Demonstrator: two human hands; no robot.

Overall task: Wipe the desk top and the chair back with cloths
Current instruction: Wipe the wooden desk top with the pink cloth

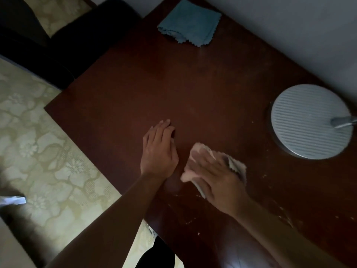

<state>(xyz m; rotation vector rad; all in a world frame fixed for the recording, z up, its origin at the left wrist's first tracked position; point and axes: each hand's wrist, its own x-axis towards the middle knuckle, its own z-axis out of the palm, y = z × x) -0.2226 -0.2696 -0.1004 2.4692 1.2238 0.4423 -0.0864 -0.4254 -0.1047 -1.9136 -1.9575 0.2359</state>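
Just right hand (216,178) on grey cloth (236,165)

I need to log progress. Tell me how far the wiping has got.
Done: nothing clearly; no part of the desk can be confirmed as wiped. In hand: the right hand presses a grey cloth on the desk, left hand flat beside it. Left: pale specks near the lamp base, the chair, and the blue cloth lies unused.
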